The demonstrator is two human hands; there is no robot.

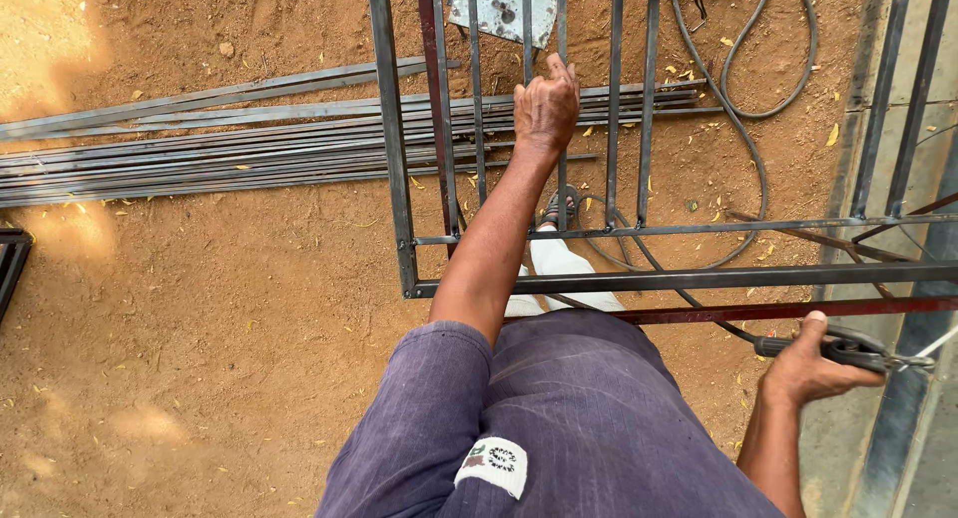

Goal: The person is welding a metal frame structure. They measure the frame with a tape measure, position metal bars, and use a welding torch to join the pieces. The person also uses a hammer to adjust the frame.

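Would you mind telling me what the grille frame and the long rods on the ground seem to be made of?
The grey barred grille frame looks like bare steel section: dull grey, faint rusty patches. The bundle of long thin grey rods likewise seems unpainted steel, with a slight sheen.
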